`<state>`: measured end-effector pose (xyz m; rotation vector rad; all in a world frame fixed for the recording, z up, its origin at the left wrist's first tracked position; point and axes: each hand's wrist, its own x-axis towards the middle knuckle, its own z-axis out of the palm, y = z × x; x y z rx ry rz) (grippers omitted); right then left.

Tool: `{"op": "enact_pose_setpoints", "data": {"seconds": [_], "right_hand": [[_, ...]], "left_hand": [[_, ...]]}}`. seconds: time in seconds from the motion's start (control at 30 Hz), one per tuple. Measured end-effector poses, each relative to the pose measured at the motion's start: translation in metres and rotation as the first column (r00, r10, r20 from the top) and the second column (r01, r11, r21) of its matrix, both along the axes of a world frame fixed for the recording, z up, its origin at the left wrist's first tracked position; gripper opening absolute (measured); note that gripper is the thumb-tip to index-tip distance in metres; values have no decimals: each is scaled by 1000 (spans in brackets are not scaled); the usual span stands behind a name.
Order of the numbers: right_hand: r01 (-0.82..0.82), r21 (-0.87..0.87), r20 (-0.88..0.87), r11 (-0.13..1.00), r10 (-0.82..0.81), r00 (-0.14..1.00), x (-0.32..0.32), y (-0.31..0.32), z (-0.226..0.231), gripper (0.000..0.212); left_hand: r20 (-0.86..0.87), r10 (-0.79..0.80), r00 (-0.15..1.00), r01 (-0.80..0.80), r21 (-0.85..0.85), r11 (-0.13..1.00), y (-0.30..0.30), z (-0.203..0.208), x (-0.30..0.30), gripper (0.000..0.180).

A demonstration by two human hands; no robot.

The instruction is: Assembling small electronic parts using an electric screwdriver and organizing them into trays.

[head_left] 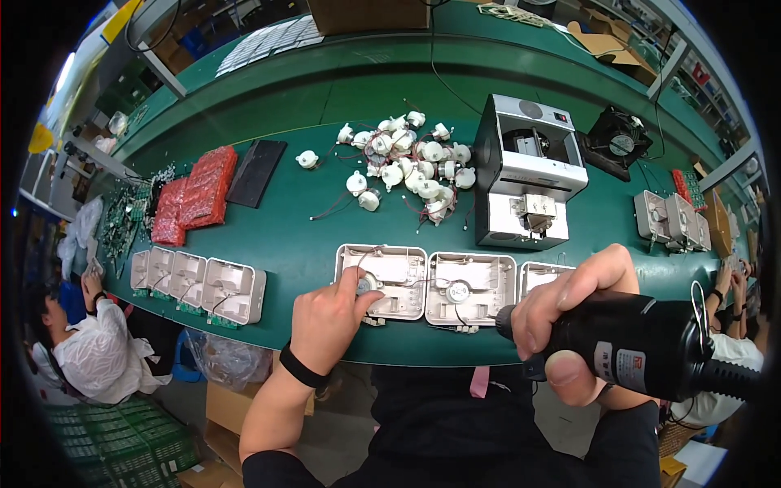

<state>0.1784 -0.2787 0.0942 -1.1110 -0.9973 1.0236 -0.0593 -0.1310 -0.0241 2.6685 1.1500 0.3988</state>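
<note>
My left hand [325, 321], with a black wristband, reaches into the leftmost of three pale plastic housings [403, 307] at the table's front. Its thumb and index finger close about a small round speaker [368, 284] with wires. In the middle housing [438, 313] sits another round speaker [458, 291]. My right hand [569, 321] is wrapped round a black electric screwdriver [643, 342], held sideways above the table edge. The screwdriver's tip is hidden, and my right hand covers much of the third housing [533, 276].
Behind the housings lie a pile of white wired round parts [407, 163] and a screw feeder [529, 175], with a black fan [622, 145] beside it. Leftward are more housings [236, 293], red bubble-wrap packs [199, 195] and a black slab [256, 172]. People [98, 342] sit at both sides.
</note>
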Motion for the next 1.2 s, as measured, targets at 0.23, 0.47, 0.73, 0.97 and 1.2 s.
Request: {"op": "enact_pose_setpoints", "data": {"seconds": [0.23, 0.47, 0.73, 0.97, 1.2], "right_hand": [[-49, 101, -2, 994, 50, 999, -26, 31, 4, 50], [-164, 261, 110, 951, 140, 984, -57, 104, -23, 36], [-177, 303, 222, 937, 111, 969, -73, 138, -58, 30], [-110, 372, 348, 922, -28, 937, -92, 148, -68, 23], [-129, 363, 306, 923, 13, 952, -91, 143, -67, 24]], "left_hand": [[212, -55, 976, 48, 35, 998, 16, 6, -3, 37], [358, -16, 934, 1, 41, 999, 19, -22, -7, 37], [429, 30, 903, 15, -103, 995, 23, -16, -13, 35], [445, 35, 895, 10, -99, 995, 28, -21, -13, 35], [526, 65, 848, 13, -143, 990, 39, -48, -8, 31]]}}
